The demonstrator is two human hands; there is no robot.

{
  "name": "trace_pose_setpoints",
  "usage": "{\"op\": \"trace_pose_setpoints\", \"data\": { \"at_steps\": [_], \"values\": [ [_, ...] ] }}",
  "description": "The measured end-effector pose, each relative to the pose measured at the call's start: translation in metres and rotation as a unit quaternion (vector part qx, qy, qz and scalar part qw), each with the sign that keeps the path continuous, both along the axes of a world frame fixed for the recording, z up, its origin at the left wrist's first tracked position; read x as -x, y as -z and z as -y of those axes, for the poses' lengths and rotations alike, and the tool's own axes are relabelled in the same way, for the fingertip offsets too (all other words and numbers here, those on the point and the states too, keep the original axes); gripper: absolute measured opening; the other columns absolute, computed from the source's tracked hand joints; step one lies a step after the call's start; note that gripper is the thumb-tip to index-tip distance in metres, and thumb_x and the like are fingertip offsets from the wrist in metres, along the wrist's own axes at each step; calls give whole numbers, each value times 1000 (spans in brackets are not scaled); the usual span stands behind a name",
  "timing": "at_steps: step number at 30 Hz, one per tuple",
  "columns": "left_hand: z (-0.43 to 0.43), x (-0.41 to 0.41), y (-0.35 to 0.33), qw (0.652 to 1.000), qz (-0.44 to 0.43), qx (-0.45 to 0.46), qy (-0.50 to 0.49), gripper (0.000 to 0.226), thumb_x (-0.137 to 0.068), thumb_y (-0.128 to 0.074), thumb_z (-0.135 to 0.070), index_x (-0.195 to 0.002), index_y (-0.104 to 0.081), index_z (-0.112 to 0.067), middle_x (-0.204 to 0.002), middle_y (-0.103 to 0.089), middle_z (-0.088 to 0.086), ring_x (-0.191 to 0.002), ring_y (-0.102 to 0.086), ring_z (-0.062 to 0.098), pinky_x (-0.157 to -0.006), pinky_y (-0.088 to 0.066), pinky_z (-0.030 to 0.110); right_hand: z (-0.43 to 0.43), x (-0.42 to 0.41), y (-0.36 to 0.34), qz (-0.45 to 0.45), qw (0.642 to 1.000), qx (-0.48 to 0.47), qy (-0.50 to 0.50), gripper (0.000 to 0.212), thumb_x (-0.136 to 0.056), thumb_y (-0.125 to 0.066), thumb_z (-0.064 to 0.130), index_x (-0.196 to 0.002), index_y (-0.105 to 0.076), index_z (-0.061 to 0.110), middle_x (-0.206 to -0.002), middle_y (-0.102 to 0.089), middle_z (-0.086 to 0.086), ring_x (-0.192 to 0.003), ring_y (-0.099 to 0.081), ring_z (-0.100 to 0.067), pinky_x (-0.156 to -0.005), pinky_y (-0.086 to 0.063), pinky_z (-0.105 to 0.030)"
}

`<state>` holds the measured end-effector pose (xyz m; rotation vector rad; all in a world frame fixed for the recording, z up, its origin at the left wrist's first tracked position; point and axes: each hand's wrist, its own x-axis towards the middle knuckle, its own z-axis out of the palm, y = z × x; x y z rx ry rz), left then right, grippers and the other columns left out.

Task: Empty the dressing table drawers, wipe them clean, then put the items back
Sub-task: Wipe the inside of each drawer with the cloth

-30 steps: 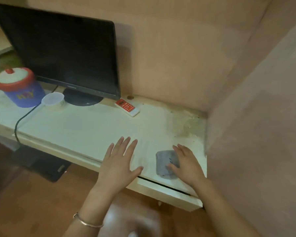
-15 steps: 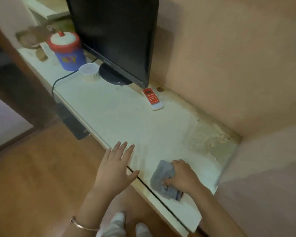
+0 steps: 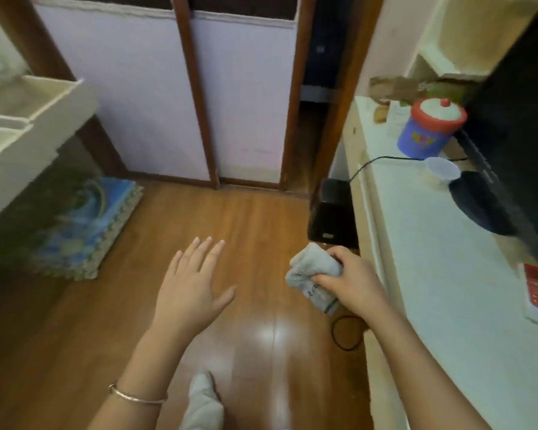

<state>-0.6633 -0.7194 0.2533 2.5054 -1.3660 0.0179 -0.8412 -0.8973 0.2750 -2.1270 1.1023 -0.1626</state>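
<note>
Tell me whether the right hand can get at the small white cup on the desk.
Probably yes: bare desk top lies between the right hand and the cup, though that hand grips the cloth.

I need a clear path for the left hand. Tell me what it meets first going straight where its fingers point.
Nothing close: the left hand points over the wooden floor toward the pale door panel. Probably that panel first, though depth is unclear.
</note>
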Motion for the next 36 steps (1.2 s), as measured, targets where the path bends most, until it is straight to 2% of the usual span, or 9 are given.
{"op": "trace_pose_setpoints", "data": {
  "at_steps": [4,7,11,17,22,25,27,31,36],
  "values": [
    [-89,-81,-3,990,30,-16,-139,78,-77,-60,-54,-142,-31,-20,-146,-35,5,-138,-25,20,-110,-13,36,-39,-130,-8,-1,992,29,-119,28,-79,-68,35,-102,-55,28,-92,-63,8,-83,-60,-11,-74,-56,-38],
    [-160,-139,-4,974,28,-38,-220,76,-72,-51,-58,-134,-44,-15,-137,-49,9,-130,-40,25,-105,-28,42,-90,-228,-12,18,980,41,-193,26,-77,-69,33,-99,-57,28,-91,-64,9,-84,-60,-12,-74,-54,-38],
    [-254,-202,-8,945,27,-21,-324,77,-77,-60,-54,-141,-33,-21,-146,-36,4,-139,-24,21,-111,-11,36,-172,-343,-16,63,959,32,-275,24,-77,-70,28,-98,-58,28,-88,-63,9,-85,-59,-13,-72,-50,-31],
    [-370,-263,-15,887,34,0,-461,77,-83,-46,-60,-146,-16,-27,-154,-16,-2,-142,-5,15,-109,7,29,-289,-479,-12,99,903,45,-416,30,-81,-66,31,-109,-57,27,-102,-59,4,-93,-57,-17,-76,-46,-34],
    [-433,-302,-8,831,-5,-3,-557,75,-86,-41,-59,-146,-5,-30,-156,-3,-5,-142,6,14,-113,5,32,-367,-571,-5,114,850,35,-513,40,-86,-62,21,-123,-49,17,-110,-45,1,-92,-42,-7,-78,-32,-21],
    [-463,-333,0,799,-21,-6,-601,76,-86,-41,-58,-146,-4,-29,-156,-1,-3,-142,7,14,-114,5,32,-409,-627,1,104,837,-6,-538,44,-84,-65,21,-124,-47,17,-111,-52,3,-96,-49,-9,-79,-41,-24],
    [-480,-360,5,775,-28,-4,-632,76,-86,-40,-59,-146,-3,-30,-156,-1,-3,-142,6,15,-115,2,33,-437,-665,3,91,823,-22,-561,43,-83,-67,23,-121,-45,18,-101,-53,6,-95,-53,-12,-76,-46,-27],
    [-508,-423,19,731,-46,-8,-681,77,-86,-40,-60,-146,-7,-27,-156,-4,-1,-142,3,16,-115,2,33,-495,-746,11,103,767,-19,-633,34,-84,-66,23,-113,-49,22,-100,-51,9,-94,-54,-11,-79,-52,-30],
    [-546,-475,33,676,-73,14,-733,75,-87,-40,-59,-146,-9,-26,-156,-2,-1,-142,7,15,-112,7,31,-571,-830,24,84,693,17,-715,34,-84,-65,23,-116,-54,23,-103,-44,5,-90,-43,-8,-77,-36,-21]
  ]
}}
